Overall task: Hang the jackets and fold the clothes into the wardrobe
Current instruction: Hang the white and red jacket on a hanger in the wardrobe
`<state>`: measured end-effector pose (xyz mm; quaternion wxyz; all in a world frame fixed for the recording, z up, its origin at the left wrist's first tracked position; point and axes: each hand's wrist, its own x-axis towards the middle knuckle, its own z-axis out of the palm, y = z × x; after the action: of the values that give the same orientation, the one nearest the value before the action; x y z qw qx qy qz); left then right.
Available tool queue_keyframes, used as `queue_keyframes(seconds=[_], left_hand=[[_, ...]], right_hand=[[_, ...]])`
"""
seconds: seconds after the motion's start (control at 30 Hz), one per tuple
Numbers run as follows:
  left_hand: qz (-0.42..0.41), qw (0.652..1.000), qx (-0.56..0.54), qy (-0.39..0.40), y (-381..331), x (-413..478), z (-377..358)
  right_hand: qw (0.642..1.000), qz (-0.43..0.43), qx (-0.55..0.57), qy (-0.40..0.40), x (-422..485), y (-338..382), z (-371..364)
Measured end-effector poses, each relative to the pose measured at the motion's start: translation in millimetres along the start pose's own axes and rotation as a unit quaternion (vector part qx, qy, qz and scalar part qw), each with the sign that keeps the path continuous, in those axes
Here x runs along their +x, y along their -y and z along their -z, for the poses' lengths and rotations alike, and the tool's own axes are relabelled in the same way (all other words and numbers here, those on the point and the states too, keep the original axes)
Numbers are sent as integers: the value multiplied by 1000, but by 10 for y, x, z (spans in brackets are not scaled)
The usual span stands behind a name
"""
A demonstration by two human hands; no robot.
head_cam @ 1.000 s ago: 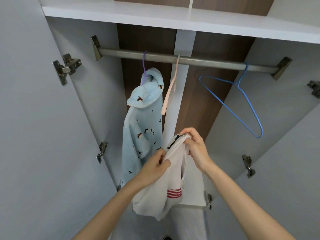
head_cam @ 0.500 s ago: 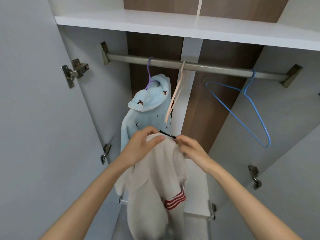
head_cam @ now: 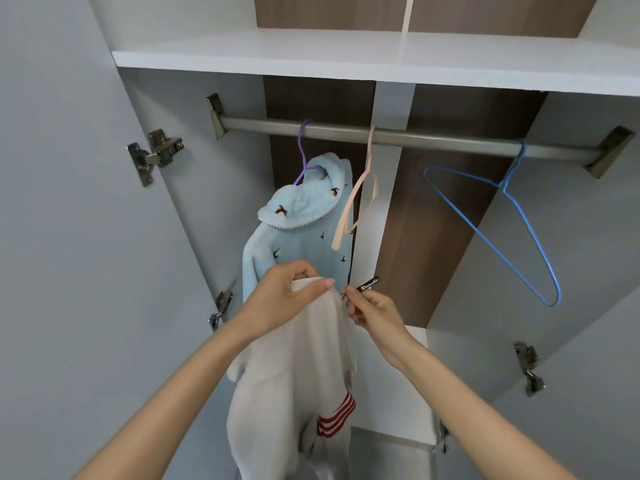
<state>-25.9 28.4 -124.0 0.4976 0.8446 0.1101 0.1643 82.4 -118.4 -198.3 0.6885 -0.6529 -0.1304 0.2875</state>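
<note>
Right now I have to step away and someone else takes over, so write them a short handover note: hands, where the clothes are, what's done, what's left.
Left hand grips the top edge of the white jacket. Right hand pinches its zip pull.
The white jacket hangs from both hands in front of the wardrobe, on no hanger.
Done: the blue jacket hangs on the purple hanger on the rail.
Free on the rail: pink hanger, blue hanger.
Left: put the white jacket on a free hanger and hang it. No folded clothes are in view.
</note>
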Motion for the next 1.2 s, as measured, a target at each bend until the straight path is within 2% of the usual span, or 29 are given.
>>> queue_keyframes(seconds=[0.13,0.23,0.3,0.37,0.47,0.53,0.6,0.67,0.73,0.83,0.93,1.0,1.07,1.13,1.2], left_hand=[[50,995,-35,-77,-23,-61,14],[66,983,-66,-160,-29,-112,160],[57,973,-89,-203,1,-146,300],[49,973,-104,-198,45,-193,388],[82,982,-115,-122,151,-310,392],[99,987,-126,0,251,-440,370],[122,975,-114,145,373,-546,299],[163,959,-60,222,562,-594,117],[212,949,-5,234,746,-610,-116],[242,952,-3,190,875,-523,-410],[286,952,-67,85,738,-196,-570],[323,934,-138,60,592,58,-639],[350,917,-163,103,466,254,-716],[368,900,-91,216,412,348,-808],[395,855,-41,334,457,383,-898]], right_hand=[[993,-112,24,-14,127,-95,36],[981,-176,3,-85,190,-284,228],[975,-177,1,-134,205,-368,355],[980,-134,16,-144,246,-344,420],[988,-49,74,-128,329,-148,431],[987,-2,76,-145,367,10,468],[984,29,83,-156,390,165,527],[985,39,95,-141,369,303,547],[982,29,149,-111,310,398,527],[968,15,248,-37,169,539,535],[977,41,200,61,21,690,545],[983,72,131,104,-62,738,521],[986,91,68,120,-127,717,506],[988,98,26,120,-176,640,526],[986,111,-20,121,-216,577,562]])
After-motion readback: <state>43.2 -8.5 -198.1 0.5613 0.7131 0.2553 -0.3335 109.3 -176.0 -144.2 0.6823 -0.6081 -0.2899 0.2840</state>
